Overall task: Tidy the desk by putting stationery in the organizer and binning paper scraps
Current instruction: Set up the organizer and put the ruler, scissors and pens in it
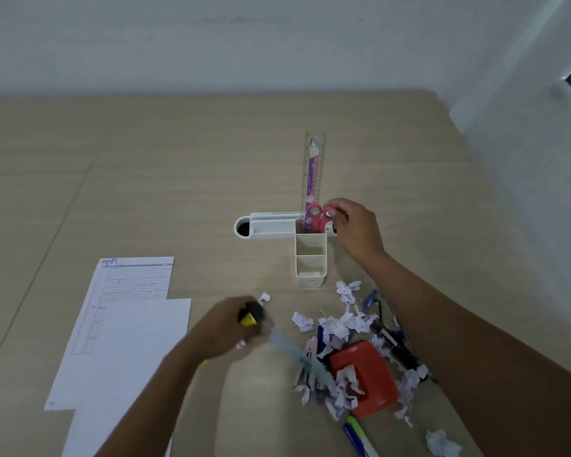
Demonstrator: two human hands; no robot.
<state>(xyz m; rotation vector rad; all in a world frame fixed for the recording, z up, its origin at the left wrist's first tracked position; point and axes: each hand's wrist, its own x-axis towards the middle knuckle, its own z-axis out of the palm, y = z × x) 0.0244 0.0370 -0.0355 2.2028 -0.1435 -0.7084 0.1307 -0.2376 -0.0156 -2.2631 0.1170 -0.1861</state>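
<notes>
A white organizer (310,268) stands mid-desk with a purple ruler (313,169) upright in its rear slot. Pink scissors (320,217) stick handle-up from that same slot, and my right hand (353,232) pinches one of their handle loops. My left hand (231,328) grips a yellow-and-black highlighter (249,316); a pale blue, blurred ruler (297,357) slants away from this hand toward the pile. Crumpled paper scraps (340,328) lie mixed with pens (389,324) and an orange sharpener-like box (366,377) at the lower right.
Two paper sheets (126,328) lie flat on the left of the desk. A white cable grommet (244,227) sits behind the organizer. More pens (356,433) and a scrap ball (442,443) lie near the front edge. The wall runs along the back.
</notes>
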